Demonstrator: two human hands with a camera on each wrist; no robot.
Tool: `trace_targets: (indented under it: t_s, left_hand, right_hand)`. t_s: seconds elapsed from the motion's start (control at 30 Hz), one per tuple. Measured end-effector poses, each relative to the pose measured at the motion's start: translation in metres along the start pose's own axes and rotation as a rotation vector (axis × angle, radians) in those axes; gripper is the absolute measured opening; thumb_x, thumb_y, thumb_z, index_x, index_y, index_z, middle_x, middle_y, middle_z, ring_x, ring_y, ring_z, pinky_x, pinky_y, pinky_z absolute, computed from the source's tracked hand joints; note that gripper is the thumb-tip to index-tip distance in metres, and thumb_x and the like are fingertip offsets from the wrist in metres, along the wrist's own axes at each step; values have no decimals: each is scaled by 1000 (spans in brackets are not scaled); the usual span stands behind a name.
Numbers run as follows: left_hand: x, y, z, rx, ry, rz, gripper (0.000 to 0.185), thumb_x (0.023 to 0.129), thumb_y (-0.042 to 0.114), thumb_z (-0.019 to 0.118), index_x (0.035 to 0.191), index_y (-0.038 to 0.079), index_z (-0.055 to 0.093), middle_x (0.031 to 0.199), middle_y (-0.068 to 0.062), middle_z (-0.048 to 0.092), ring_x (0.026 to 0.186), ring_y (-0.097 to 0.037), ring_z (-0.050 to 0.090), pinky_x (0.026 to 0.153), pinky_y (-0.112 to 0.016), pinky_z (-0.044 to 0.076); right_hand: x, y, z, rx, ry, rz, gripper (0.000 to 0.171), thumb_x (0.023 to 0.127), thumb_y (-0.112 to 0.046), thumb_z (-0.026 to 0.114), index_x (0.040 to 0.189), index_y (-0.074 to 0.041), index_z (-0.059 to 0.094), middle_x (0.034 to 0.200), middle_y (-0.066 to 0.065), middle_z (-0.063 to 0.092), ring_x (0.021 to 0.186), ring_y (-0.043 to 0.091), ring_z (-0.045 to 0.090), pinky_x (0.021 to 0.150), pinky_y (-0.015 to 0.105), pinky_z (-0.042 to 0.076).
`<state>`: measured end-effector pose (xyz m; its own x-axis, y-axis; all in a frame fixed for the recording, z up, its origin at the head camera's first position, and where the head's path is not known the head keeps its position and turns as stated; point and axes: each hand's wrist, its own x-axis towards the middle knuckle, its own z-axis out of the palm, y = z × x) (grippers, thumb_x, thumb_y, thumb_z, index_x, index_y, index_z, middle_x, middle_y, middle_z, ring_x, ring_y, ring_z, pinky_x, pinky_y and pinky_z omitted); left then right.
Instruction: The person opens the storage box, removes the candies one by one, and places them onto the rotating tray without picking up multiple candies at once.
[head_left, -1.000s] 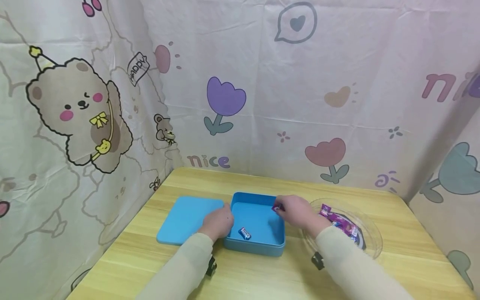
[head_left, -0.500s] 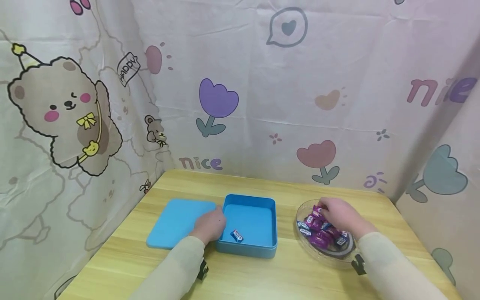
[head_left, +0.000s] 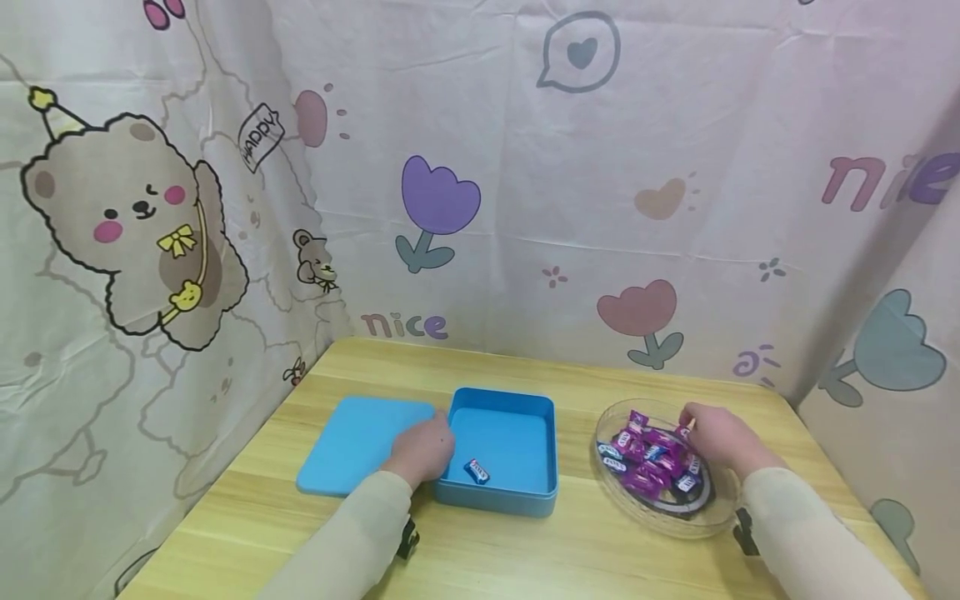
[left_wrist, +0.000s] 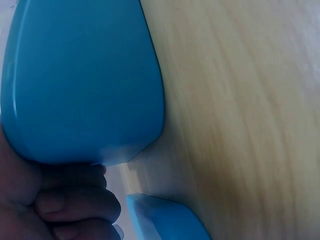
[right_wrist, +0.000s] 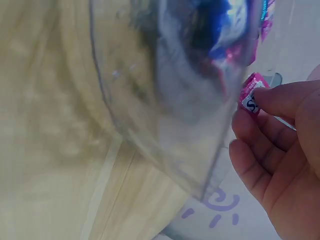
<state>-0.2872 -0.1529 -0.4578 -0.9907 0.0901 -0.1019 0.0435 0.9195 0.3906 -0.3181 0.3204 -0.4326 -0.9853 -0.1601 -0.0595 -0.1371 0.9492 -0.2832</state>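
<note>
My left hand [head_left: 424,450] holds the left side of an open blue box [head_left: 495,500], its fingers curled against the outer wall [left_wrist: 85,90] in the left wrist view. One blue-and-white wrapped candy [head_left: 476,471] lies on the box floor near the front. Over the right rim of a clear bowl [head_left: 693,527], my right hand [head_left: 726,437] pinches a pink wrapped candy [right_wrist: 252,95] between thumb and fingers. Several purple and blue wrapped candies [head_left: 648,475] fill the middle of the bowl.
A flat blue lid [head_left: 348,450] lies on the wooden table [head_left: 525,558] to the left of the box, partly behind my left hand. Printed curtains [head_left: 517,275] hang behind the table and along its sides.
My right hand has gone from the box's back right corner, where it held a purple candy, to the bowl, then farther right across it. My left hand has stayed at the box.
</note>
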Motion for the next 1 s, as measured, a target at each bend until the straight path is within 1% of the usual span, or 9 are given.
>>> trace_targets:
  t_s: [0.17,0.27,0.33,0.4,0.5,0.63,0.73,0.87,1.0]
  left_hand:
    - [-3,1,0,4,6,6,54,107,21,35,153,-7,34,151,-22,46,134,-39,48,104,-59,43]
    - [-3,1,1,3,4,-1,54,107,22,35,153,-7,34,152,-21,46,135,-39,47,105,-59,42]
    - [-2,1,1,4,4,-11,54,108,23,35,153,-6,34,152,-21,46,135,-39,47,105,-58,42]
    - [-2,1,1,0,7,-15,54,108,23,35,153,-6,34,151,-21,47,134,-39,48,104,-58,43]
    - [-1,0,2,3,9,-17,54,108,24,35,153,-6,34,150,-21,48,132,-39,50,103,-59,44]
    - [0,0,3,-3,9,-20,54,108,24,34,154,-5,34,151,-21,46,134,-38,48,104,-59,43]
    - [1,0,3,-10,7,-21,55,108,25,34,154,-5,33,153,-20,44,138,-38,44,106,-59,41]
    - [2,-1,3,-6,6,-20,55,108,25,34,154,-5,32,154,-20,44,136,-37,46,106,-59,41]
    - [1,0,3,13,6,-13,54,108,24,35,153,-6,33,150,-21,47,119,-33,58,98,-57,48]
  right_hand:
    - [2,4,3,37,-37,33,16,92,-4,58,105,-7,67,95,11,66,90,33,62,81,60,50]
    - [2,2,5,107,-71,65,21,91,-1,55,108,-6,66,97,11,65,93,33,61,83,62,48]
    - [2,1,7,122,-78,65,24,91,0,54,111,-4,66,98,12,64,94,33,61,84,63,48]
    - [3,0,9,117,-80,59,26,91,1,54,114,-2,66,98,12,65,94,34,61,85,64,47]
    - [3,-1,10,76,-70,49,29,92,0,54,117,-1,66,100,14,66,98,37,62,87,65,47]
    - [1,-1,10,60,-59,49,30,93,-1,53,120,-1,66,109,20,66,108,48,59,90,69,44]
    - [-1,-7,8,47,-33,25,29,94,-2,54,121,-2,66,112,21,67,109,48,59,90,69,44]
    - [-3,-26,6,9,35,-58,25,95,-4,58,118,-3,67,107,15,69,98,37,65,86,63,49]
    - [-4,-54,7,-15,108,-156,20,94,-6,63,113,-6,70,101,8,70,90,27,65,82,57,53]
